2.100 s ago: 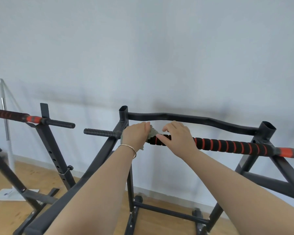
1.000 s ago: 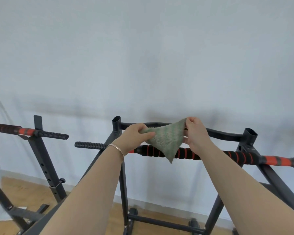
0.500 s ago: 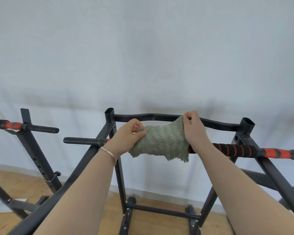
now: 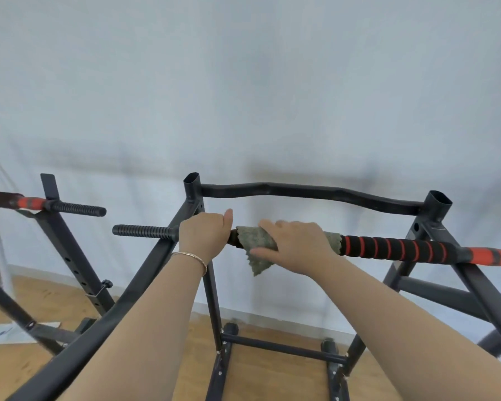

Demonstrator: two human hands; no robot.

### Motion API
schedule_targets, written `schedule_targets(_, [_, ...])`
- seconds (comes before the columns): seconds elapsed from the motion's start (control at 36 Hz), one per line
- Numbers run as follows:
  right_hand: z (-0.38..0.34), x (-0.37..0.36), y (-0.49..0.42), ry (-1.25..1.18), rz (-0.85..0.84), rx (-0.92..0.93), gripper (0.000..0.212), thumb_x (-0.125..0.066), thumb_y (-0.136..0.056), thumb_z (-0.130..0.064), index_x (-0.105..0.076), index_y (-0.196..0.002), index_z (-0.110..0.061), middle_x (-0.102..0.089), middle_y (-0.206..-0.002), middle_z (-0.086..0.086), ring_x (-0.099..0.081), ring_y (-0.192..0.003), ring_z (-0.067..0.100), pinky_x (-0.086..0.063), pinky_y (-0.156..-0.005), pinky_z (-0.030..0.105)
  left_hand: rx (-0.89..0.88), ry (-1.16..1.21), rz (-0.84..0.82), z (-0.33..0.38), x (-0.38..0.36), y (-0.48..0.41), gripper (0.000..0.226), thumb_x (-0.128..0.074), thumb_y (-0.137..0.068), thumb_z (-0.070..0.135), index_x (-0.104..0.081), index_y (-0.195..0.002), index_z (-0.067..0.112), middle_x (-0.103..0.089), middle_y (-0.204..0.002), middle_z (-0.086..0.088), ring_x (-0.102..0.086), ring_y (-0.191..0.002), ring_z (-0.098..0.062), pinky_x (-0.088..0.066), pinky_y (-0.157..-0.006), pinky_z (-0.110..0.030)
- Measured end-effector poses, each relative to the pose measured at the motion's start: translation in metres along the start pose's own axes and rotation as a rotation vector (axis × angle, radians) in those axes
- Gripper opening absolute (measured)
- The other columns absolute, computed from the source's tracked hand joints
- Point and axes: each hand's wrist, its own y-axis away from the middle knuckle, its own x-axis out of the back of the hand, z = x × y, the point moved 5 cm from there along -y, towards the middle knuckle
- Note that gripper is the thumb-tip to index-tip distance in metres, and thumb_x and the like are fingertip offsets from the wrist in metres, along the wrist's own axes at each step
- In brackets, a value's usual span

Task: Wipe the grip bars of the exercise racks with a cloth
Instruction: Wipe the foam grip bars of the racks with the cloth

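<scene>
A black foam grip bar with red rings (image 4: 394,249) runs across the black exercise rack (image 4: 191,198) in front of me. A grey-green cloth (image 4: 255,241) is draped over the bar's left part, one corner hanging below. My right hand (image 4: 295,244) presses the cloth onto the bar, fingers wrapped over it. My left hand (image 4: 204,237), with a thin bracelet at the wrist, grips the bar just left of the cloth, by the rack's upright. The bar's ribbed black end (image 4: 143,231) sticks out to the left.
A curved black top bar (image 4: 307,192) spans the rack's far uprights, close to the white wall. A second rack (image 4: 67,241) with its own red-and-black bar (image 4: 29,203) stands at the left. Wooden floor and the rack's foot rails lie below.
The cloth, held spread between both hands above the bar, now lies wrapped over the bar under my right hand. My left hand has let go of it and taken hold of the bar.
</scene>
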Motion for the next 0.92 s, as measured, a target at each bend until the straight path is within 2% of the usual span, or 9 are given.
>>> schedule_targets(0.08, [0.004,-0.003,-0.011,0.104,-0.069,-0.012,0.067,-0.026,-0.085,-0.085,-0.045,-0.105,-0.025,-0.057,-0.078,-0.006,-0.056,-0.066,0.019,-0.038,-0.056,0.032,-0.116,-0.095,0.041,0.001,-0.009,-0.002,0.047,-0.021,-0.098,0.016,-0.064,-0.115,0.010,-0.042,-0.061,0.000,-0.041,-0.052,-0.024,-0.020,-0.047,-0.023])
schedule_targets(0.14, [0.005,-0.004,-0.017,0.094,-0.088,0.008,0.065,-0.025,-0.086,-0.084,-0.043,-0.095,-0.022,-0.053,-0.071,-0.006,-0.053,-0.062,0.018,-0.036,-0.055,0.033,-0.094,-0.053,0.188,0.001,-0.008,0.001,0.051,-0.023,-0.095,0.013,-0.065,-0.067,0.006,-0.029,-0.047,0.000,-0.029,-0.039,-0.020,-0.022,-0.047,-0.019])
schedule_targets(0.19, [0.005,-0.005,-0.019,0.069,-0.123,0.011,0.063,-0.024,-0.089,-0.081,-0.043,-0.092,-0.021,-0.053,-0.070,-0.006,-0.052,-0.062,0.018,-0.035,-0.057,0.034,-0.027,0.023,0.352,-0.001,-0.003,0.003,0.051,-0.034,-0.093,0.017,-0.037,-0.043,0.013,-0.019,-0.040,0.003,-0.018,-0.033,-0.016,-0.020,-0.046,-0.017])
schedule_targets(0.36, [0.007,-0.003,-0.027,-0.059,-0.295,0.026,0.057,-0.026,-0.096,-0.071,-0.047,-0.090,-0.019,-0.055,-0.072,-0.002,-0.050,-0.064,0.013,-0.034,-0.059,0.033,0.066,0.111,0.372,-0.003,-0.005,0.003,0.058,-0.033,-0.094,0.026,-0.036,-0.038,0.014,-0.022,-0.036,0.002,-0.024,-0.030,-0.019,-0.022,-0.042,-0.022])
schedule_targets(0.53, [0.018,-0.004,-0.035,-0.459,-0.569,-0.206,0.074,-0.019,-0.096,-0.074,-0.072,-0.094,-0.022,-0.071,-0.092,-0.003,-0.066,-0.090,0.016,-0.047,-0.085,0.036,0.002,0.164,0.507,-0.001,-0.002,0.012,0.049,-0.038,-0.096,0.017,-0.039,-0.047,0.016,-0.028,-0.044,0.003,-0.024,-0.043,-0.022,-0.025,-0.049,-0.030])
schedule_targets(0.67, [0.007,-0.005,-0.028,-0.161,-0.289,-0.107,0.067,-0.018,-0.100,-0.065,-0.055,-0.077,-0.015,-0.060,-0.072,0.000,-0.058,-0.074,0.021,-0.043,-0.068,0.036,-0.041,-0.153,0.194,0.013,-0.001,0.013,0.060,0.003,-0.086,0.001,-0.055,-0.086,0.014,-0.034,-0.057,0.004,-0.040,-0.053,-0.023,-0.030,-0.059,-0.033])
schedule_targets(0.75, [0.002,-0.007,-0.012,0.165,0.100,-0.042,0.058,-0.020,-0.100,-0.063,-0.048,-0.076,-0.017,-0.046,-0.057,-0.006,-0.043,-0.048,0.021,-0.033,-0.047,0.029,-0.068,-0.191,0.051,0.019,0.002,-0.001,0.051,-0.021,-0.085,-0.005,-0.049,-0.121,0.016,-0.037,-0.064,0.004,-0.047,-0.066,-0.023,-0.034,-0.068,-0.035])
schedule_targets(0.83, [0.005,-0.014,0.000,0.214,0.285,-0.017,0.058,-0.026,-0.101,-0.060,-0.054,-0.074,-0.016,-0.044,-0.052,-0.004,-0.030,-0.041,0.019,-0.022,-0.041,0.025,-0.051,-0.089,-0.095,0.018,0.000,-0.010,0.031,-0.043,-0.082,-0.004,-0.051,-0.109,0.010,-0.040,-0.067,0.000,-0.044,-0.063,-0.023,-0.036,-0.054,-0.030])
schedule_targets(0.92, [0.007,-0.013,-0.001,0.252,0.378,-0.007,0.060,-0.023,-0.103,-0.059,-0.054,-0.074,-0.016,-0.042,-0.052,-0.003,-0.030,-0.041,0.019,-0.019,-0.043,0.026,-0.093,-0.117,-0.026,0.017,-0.003,-0.003,0.017,-0.039,-0.088,0.003,-0.052,-0.093,0.013,-0.037,-0.059,0.000,-0.040,-0.055,-0.022,-0.026,-0.048,-0.024])
